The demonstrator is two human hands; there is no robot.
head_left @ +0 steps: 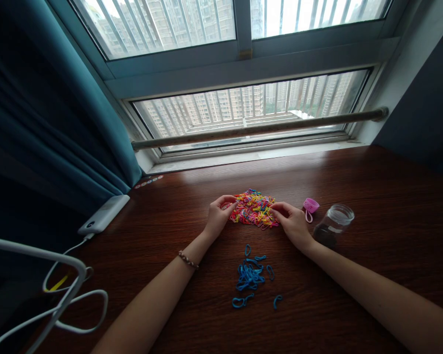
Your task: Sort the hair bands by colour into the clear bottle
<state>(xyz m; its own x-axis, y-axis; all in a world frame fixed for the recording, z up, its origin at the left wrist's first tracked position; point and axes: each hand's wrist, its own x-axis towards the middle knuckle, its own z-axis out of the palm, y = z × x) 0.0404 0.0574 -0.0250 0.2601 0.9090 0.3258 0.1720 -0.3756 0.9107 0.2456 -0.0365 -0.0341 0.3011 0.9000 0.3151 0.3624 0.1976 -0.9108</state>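
Note:
A heap of small multicoloured rubber bands lies on the dark wooden table between my hands. My left hand is at the heap's left edge, thumb and index finger curled close together; whatever they pinch is too small to make out. At the right edge my right hand touches the bands with thumb and forefinger drawn together, and I cannot tell what is between them. Nearer to me is a smaller group of blue rubber bands, with several loose ones scattered around it.
Right of my right hand stand a pink cap with a loop and a clear jar. At the left are a white power bank and white cables, beside a blue curtain. A window with a rail borders the table's far side.

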